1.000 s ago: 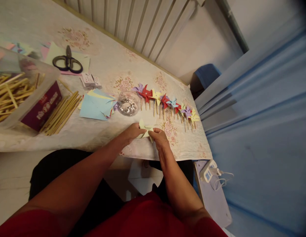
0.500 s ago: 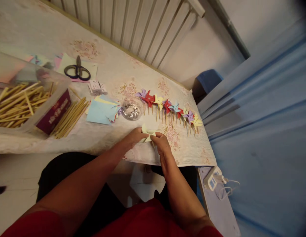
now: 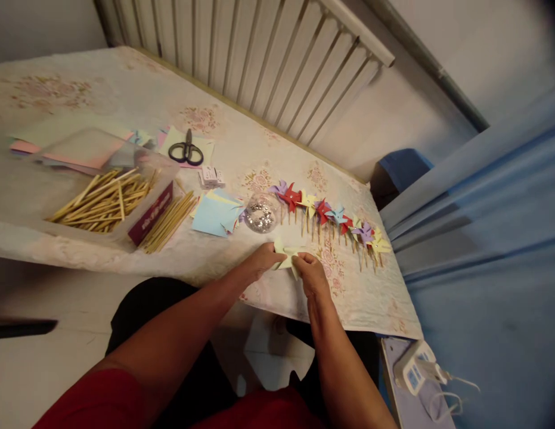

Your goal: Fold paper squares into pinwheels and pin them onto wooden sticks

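Note:
A pale yellow-green paper pinwheel (image 3: 284,257) is held over the front edge of the table. My left hand (image 3: 263,260) pinches its left side, thumb at the middle. From the right, my right hand (image 3: 309,269) grips it with thumb and fingertips closed near the centre. Just beyond is a round clear dish (image 3: 260,213) of small shiny metal pieces. To its left lies a stack of coloured paper squares (image 3: 217,213), light blue on top. Several finished pinwheels on sticks (image 3: 322,210) lie in a row at the right, in red, yellow, purple and blue.
A clear plastic bin (image 3: 93,238) of wooden sticks stands at the left, with more sticks (image 3: 167,223) beside it. Scissors (image 3: 186,150) rest on paper, near small boxes (image 3: 211,177). A radiator (image 3: 241,53) lines the back; a power strip (image 3: 415,369) sits right.
The view has shifted, so the table things appear further right and lower. My hands still hold the pinwheel; its folded blades look more spread between my fingers.

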Demonstrator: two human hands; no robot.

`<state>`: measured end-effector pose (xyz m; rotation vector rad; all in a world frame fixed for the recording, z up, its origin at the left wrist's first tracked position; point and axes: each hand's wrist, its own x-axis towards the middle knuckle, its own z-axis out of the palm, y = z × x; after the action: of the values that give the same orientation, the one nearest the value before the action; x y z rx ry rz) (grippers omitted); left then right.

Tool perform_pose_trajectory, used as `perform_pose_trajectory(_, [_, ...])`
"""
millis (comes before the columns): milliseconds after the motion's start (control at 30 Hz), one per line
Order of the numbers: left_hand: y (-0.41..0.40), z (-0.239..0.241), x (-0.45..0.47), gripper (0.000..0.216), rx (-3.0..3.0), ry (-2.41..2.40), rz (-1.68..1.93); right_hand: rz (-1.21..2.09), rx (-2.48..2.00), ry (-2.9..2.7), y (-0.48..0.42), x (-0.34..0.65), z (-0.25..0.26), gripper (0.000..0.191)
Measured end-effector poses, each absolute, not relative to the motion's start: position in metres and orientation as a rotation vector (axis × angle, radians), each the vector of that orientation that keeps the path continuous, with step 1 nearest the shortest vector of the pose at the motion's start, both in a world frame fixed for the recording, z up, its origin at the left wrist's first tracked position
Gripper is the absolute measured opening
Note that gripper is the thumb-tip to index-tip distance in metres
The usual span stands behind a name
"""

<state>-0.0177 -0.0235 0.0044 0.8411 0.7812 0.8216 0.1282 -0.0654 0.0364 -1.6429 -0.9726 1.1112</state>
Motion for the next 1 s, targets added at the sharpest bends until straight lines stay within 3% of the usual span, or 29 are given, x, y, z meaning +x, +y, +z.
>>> perform_pose_trajectory(267, [-0.022, 0.000, -0.017, 0.025, 0.785, 0.797, 0.875, 0.731, -1.634, -0.905, -0.048, 0.127, 0.073, 0.026])
perform_pose_trajectory(633, [-0.025, 0.002, -0.020, 0.024, 0.714, 0.801, 0.847, 0.787, -1.506, -1.434, -0.001, 0.077, 0.112, 0.019])
perform_pose_trajectory(800, [-0.025, 0.001, -0.019, 0.021, 0.719, 0.848, 0.823, 0.677, -1.574, -1.905, 0.047, 0.070, 0.107, 0.011])
perform_pose_trajectory(1000, [-0.022, -0.004, -0.017, 0.025, 0.708, 0.841, 0.805, 0.358, -1.778, -2.628, 0.100, 0.039, 0.095, 0.018])
